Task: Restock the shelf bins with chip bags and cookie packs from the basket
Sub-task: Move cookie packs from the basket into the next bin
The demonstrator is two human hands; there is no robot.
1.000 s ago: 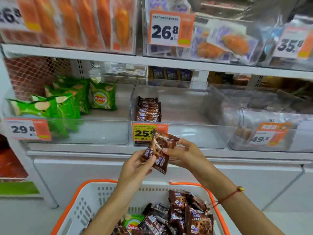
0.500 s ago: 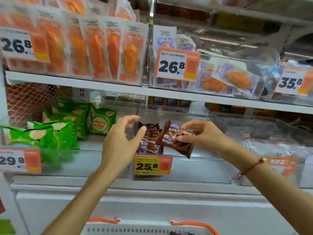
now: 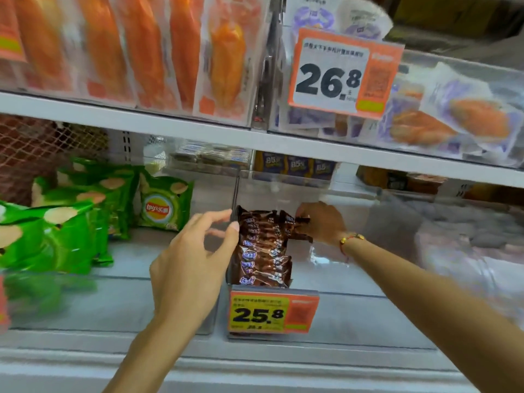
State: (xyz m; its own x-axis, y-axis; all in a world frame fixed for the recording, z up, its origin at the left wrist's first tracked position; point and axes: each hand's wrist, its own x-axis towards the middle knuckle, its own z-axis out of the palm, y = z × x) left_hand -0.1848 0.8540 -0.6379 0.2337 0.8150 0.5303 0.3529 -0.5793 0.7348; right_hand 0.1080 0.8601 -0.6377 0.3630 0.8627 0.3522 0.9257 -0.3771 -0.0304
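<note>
A row of brown cookie packs (image 3: 262,251) stands in the clear middle bin (image 3: 348,282) behind the 25.8 price tag (image 3: 272,312). My right hand (image 3: 321,222) reaches into that bin and pinches one brown cookie pack (image 3: 292,225) at the back of the row. My left hand (image 3: 192,262) hovers at the left side of the row with its fingers spread, thumb tip near the packs, holding nothing. Green chip bags (image 3: 65,222) fill the left bin. The basket is out of view.
The upper shelf (image 3: 170,123) holds orange snack packs (image 3: 136,49) and a bin with a 26.8 tag (image 3: 343,72). A clear bin (image 3: 459,236) to the right looks blurred. A white shelf ledge (image 3: 255,361) runs along the front below the bins.
My right hand has carried the cookie pack further into the middle bin, to the back of the row. My left hand stays beside the row. The view has moved closer to the shelf.
</note>
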